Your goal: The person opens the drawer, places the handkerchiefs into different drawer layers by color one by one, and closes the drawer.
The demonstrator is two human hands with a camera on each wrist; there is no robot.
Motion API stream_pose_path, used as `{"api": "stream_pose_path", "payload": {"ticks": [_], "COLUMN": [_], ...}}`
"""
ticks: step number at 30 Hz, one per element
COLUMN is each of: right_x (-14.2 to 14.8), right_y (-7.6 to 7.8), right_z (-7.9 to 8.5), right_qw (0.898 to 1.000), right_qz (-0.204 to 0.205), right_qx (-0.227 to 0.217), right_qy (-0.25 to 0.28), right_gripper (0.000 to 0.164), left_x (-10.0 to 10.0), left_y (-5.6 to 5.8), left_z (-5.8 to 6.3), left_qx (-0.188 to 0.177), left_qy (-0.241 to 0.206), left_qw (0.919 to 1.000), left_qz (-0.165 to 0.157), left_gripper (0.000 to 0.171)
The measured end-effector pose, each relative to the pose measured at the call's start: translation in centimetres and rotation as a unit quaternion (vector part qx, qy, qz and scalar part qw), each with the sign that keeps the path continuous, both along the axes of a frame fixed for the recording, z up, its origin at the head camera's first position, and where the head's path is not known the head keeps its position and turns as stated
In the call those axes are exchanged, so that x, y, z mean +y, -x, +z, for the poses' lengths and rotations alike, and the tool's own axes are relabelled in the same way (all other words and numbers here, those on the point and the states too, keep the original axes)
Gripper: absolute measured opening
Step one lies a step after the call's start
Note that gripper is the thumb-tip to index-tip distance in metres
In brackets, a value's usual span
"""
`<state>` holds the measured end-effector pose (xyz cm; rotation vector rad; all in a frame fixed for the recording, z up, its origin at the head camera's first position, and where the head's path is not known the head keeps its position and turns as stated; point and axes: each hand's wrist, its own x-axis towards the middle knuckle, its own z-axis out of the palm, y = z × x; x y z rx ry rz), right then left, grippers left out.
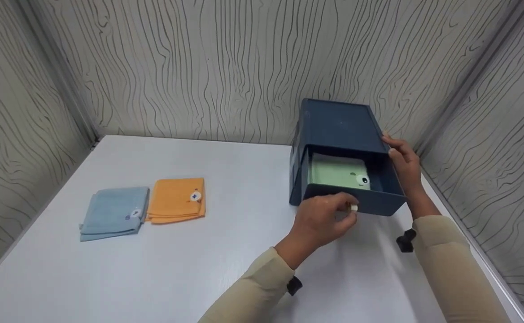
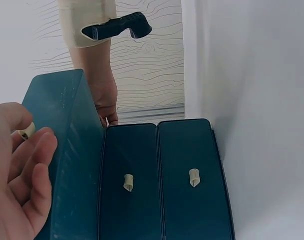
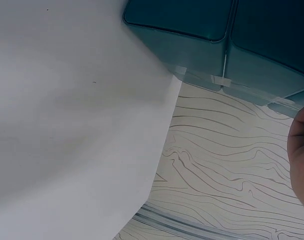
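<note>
A dark blue drawer cabinet stands at the right of the table, its top drawer pulled part way out. My left hand pinches the small pale knob on that drawer's front between thumb and fingers. Inside the drawer lies a folded light green cloth with a round white eye-like patch. Against the cabinet's right side, near its top edge, rests my right hand; only part of it shows in the right wrist view. Two lower drawer fronts with pale knobs are closed in the left wrist view.
A folded light blue cloth and a folded orange cloth lie side by side on the white table, left of the cabinet. Walls with a wood-grain pattern stand behind and at both sides.
</note>
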<state>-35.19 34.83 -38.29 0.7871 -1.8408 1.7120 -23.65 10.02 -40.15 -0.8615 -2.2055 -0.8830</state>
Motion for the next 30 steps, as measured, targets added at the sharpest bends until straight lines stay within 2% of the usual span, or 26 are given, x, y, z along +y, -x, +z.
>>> {"api": "stream_pose_path", "payload": {"ticks": [7, 14, 23, 30], "right_x": [-0.1, -0.1, -0.1, -0.2], "right_y": [-0.2, -0.3, -0.6, -0.5], "right_z": [0.2, 0.7, 0.8, 0.7], "right_qw": [0.999, 0.998, 0.993, 0.994], "right_qz": [-0.008, -0.024, -0.036, -0.021], "right_qx": [-0.038, -0.059, -0.113, -0.107], "right_qy": [0.004, 0.008, 0.021, 0.029], "right_gripper": [0.03, 0.029, 0.031, 0.03], "left_x": [-0.3, 0.1, 0.6, 0.6], "left_y": [0.1, 0.4, 1.4, 2.4], "left_z": [0.3, 0.8, 0.6, 0.5], "left_qx": [-0.056, -0.106, -0.145, -0.178], "left_qy": [-0.024, -0.014, -0.037, -0.064], "left_qw": [0.9979, 0.9942, 0.9887, 0.9817], "left_qz": [-0.022, -0.012, -0.013, -0.024], "left_gripper": [0.012, 0.014, 0.018, 0.018]}}
